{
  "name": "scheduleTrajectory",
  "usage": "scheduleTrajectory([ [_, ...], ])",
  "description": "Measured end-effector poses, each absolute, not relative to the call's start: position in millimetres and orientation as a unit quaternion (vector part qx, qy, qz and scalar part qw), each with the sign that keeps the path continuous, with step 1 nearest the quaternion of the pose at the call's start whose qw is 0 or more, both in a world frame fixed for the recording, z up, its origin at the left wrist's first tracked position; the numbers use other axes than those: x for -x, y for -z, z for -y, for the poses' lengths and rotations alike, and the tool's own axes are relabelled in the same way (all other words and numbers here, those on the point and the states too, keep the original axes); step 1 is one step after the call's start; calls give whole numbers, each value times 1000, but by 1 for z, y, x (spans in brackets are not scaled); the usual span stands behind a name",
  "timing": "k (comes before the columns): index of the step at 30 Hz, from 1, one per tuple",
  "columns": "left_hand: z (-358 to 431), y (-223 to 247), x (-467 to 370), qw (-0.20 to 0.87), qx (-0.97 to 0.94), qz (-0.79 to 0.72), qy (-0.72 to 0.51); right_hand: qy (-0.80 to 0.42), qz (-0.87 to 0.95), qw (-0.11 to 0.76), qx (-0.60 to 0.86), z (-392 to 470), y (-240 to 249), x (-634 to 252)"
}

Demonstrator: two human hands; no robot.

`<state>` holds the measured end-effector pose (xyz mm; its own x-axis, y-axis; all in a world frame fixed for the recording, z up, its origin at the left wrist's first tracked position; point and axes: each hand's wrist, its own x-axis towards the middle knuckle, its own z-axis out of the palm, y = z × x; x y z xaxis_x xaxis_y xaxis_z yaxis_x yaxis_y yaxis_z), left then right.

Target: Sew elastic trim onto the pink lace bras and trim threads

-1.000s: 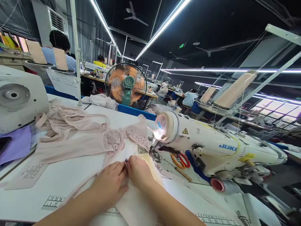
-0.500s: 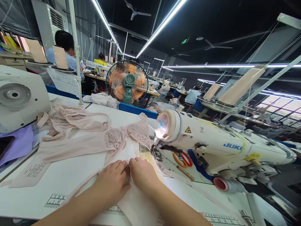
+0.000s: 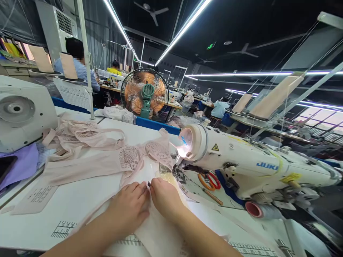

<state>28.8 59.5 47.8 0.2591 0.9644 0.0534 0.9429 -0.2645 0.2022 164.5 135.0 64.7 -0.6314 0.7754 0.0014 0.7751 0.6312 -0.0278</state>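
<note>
A pale pink lace bra point(image 3: 130, 157) lies spread over the white sewing table, one band stretching to the left. My left hand point(image 3: 130, 200) is closed in a pinch on the fabric at its near part. Right beside it, my right hand point(image 3: 165, 198) pinches the same fabric, the fingertips of both hands almost touching. A small dark bit point(image 3: 149, 184) shows between the fingertips; its kind is too small to tell. The fabric hangs down under my wrists toward the table's front. Just beyond my right hand is the lit needle area of a JUKI sewing machine point(image 3: 235, 151).
Orange-and-red-handled scissors point(image 3: 210, 181) and a wooden-handled tool point(image 3: 213, 197) lie by the machine. A thread cone point(image 3: 261, 210) rests farther right. More bra pieces point(image 3: 83, 134) are heaped at the left, near a second machine point(image 3: 24, 112). A large fan point(image 3: 146, 93) stands behind; co-workers sit beyond.
My right hand has shifted slightly up and right, opening a small gap between the fingertips, where the dark bit now shows. The bra on the table has hardly moved.
</note>
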Motion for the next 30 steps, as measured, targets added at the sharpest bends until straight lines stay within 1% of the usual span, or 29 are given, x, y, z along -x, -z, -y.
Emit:
scheduleTrajectory([
  [6, -58, -49, -27, 56, -800, -589, -95, -16, 906, -5, 422, -135, -64, -163],
  [11, -58, -57, -27, 76, -806, -583, -70, -19, 911, -23, 412, -133, -67, -164],
  [19, -59, -58, -29, 45, -811, -581, -55, -16, 909, -57, 413, -125, -80, -184],
  [20, -59, -57, -30, 44, -809, -583, -56, -10, 905, -50, 422, -121, -83, -187],
  [22, -58, -55, -30, 39, -805, -587, -69, -27, 895, -4, 446, -111, -86, -192],
  [26, -55, -50, -26, 27, -810, -576, -104, -202, 863, 133, 443, -91, -76, -202],
  [28, -51, -50, -23, 33, -814, -572, -98, -257, 852, 166, 424, -88, -65, -208],
  [30, -46, -52, -21, 42, -816, -571, -84, -275, 843, 185, 424, -91, -56, -215],
])
